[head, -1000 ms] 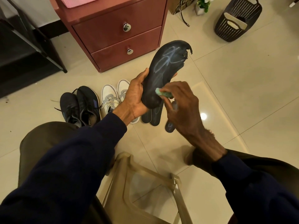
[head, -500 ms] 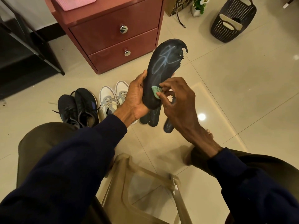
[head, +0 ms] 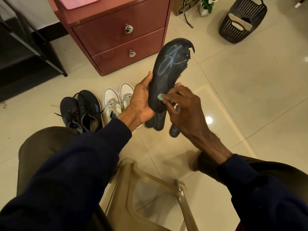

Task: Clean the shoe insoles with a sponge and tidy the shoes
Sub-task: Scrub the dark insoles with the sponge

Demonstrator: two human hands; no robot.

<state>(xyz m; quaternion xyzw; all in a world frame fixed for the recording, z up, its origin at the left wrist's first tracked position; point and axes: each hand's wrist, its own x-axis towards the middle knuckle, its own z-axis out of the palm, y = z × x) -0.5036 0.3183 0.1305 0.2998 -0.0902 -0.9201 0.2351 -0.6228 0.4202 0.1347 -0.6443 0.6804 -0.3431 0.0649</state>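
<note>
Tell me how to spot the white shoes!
Start at the red drawer cabinet. On the floor before it sit two pairs of shoes. The white shoes are the right-hand pair, pale with grey laces, unlike the black shoes beside them.

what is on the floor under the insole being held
Three more dark insoles lie on the tiles: two overlapping, one apart to the right. The held insole and the right hand cover their far ends, so their full shape cannot be seen.
</note>
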